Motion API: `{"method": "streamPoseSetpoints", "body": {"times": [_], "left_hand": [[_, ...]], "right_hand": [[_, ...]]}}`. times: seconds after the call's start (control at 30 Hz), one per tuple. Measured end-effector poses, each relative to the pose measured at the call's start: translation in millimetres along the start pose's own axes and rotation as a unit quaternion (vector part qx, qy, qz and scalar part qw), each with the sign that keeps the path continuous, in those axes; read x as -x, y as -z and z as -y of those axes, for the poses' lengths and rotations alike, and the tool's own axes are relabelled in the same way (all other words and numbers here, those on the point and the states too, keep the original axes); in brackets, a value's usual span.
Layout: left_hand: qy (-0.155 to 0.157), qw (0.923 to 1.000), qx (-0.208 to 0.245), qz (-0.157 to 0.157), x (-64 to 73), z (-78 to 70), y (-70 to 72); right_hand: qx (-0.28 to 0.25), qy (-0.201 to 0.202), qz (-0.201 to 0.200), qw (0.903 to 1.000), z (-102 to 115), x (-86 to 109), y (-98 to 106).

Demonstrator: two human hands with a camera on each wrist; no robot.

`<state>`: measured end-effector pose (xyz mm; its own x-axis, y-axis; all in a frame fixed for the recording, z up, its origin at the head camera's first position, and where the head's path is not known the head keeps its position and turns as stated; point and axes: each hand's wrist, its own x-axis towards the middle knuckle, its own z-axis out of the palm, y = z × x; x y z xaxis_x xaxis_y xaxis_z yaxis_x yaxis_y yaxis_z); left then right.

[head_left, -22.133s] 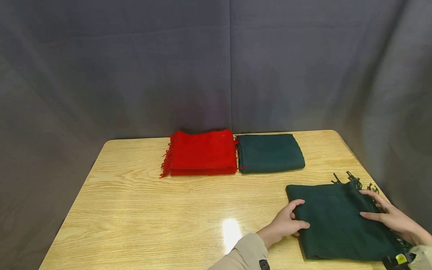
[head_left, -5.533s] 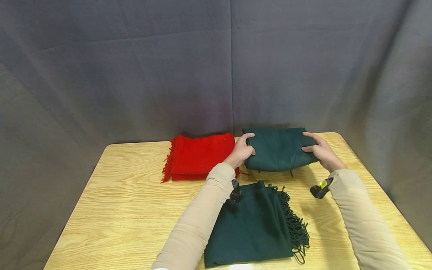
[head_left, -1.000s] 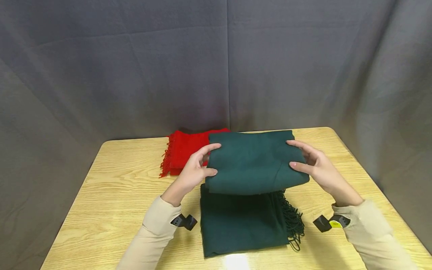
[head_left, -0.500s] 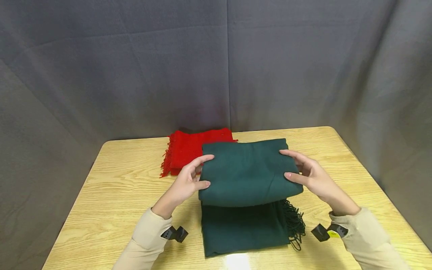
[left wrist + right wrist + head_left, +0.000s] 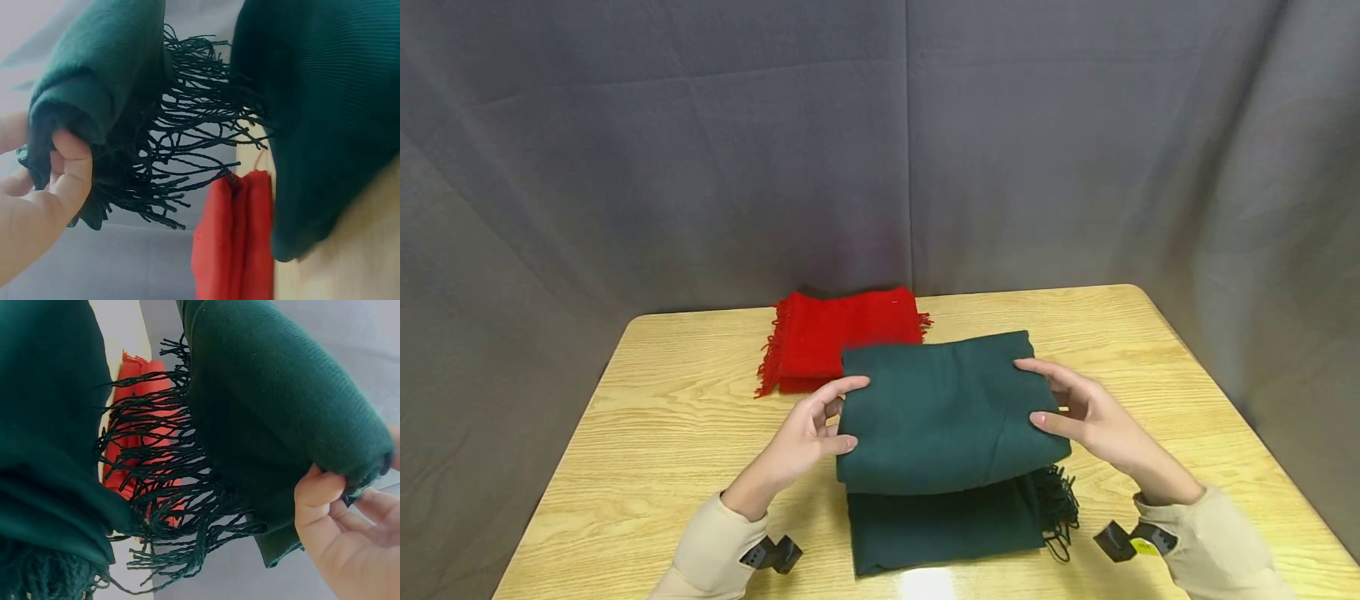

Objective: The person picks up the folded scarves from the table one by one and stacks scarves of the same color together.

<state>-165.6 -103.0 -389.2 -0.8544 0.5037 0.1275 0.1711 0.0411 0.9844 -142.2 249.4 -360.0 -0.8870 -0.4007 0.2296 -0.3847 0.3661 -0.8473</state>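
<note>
Both hands carry a folded dark green scarf [image 5: 947, 417] by its two short ends. At the left end my left hand [image 5: 808, 429] pinches it, thumb and fingers curled round the fold. My right hand [image 5: 1090, 417] grips the right end the same way. Beneath it a second folded green scarf [image 5: 947, 533] lies on the table, its fringe [image 5: 1056, 508] to the right; the held scarf hides its far part. In the left wrist view, dark tassels [image 5: 194, 106] hang from the held scarf's underside, between it and the lower scarf.
A folded red scarf [image 5: 850, 325] with fringed sides lies at the table's back edge, its near right corner covered by the held scarf in the head view. Grey curtains [image 5: 700, 167] stand behind and beside the wooden table [image 5: 647, 467].
Over the last second both hands have drawn the held scarf towards the body and slightly left, over the lower scarf. More of the red scarf shows. Earlier the held scarf was beside the red one.
</note>
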Motion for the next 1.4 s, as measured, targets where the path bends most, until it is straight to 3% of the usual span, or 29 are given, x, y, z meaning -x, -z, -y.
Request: {"method": "streamPoseSetpoints", "body": {"times": [0.37,0.8,1.0,1.23,1.4], "left_hand": [[0.005,0.9999,0.007,0.006,21.5,17.7,0.2],[-0.015,0.9979,0.049,0.040,27.3,42.2,-10.2],[0.030,0.9952,0.083,0.042,29.7,55.6,-20.5],[0.094,0.9903,0.094,0.040,31.8,64.9,-27.2],[0.107,0.9891,0.094,0.038,32.8,66.5,-26.6]], "right_hand": [[-0.035,0.005,0.044,0.9984,-11.7,6.4,-19.5],[-0.069,0.001,0.070,0.9952,-37.2,18.7,-28.9],[-0.100,-0.006,0.088,0.9910,-56.0,27.5,-34.5],[-0.120,-0.065,0.097,0.9859,-77.2,39.9,-37.1],[-0.129,-0.110,0.105,0.9799,-84.6,43.6,-37.9]]}}
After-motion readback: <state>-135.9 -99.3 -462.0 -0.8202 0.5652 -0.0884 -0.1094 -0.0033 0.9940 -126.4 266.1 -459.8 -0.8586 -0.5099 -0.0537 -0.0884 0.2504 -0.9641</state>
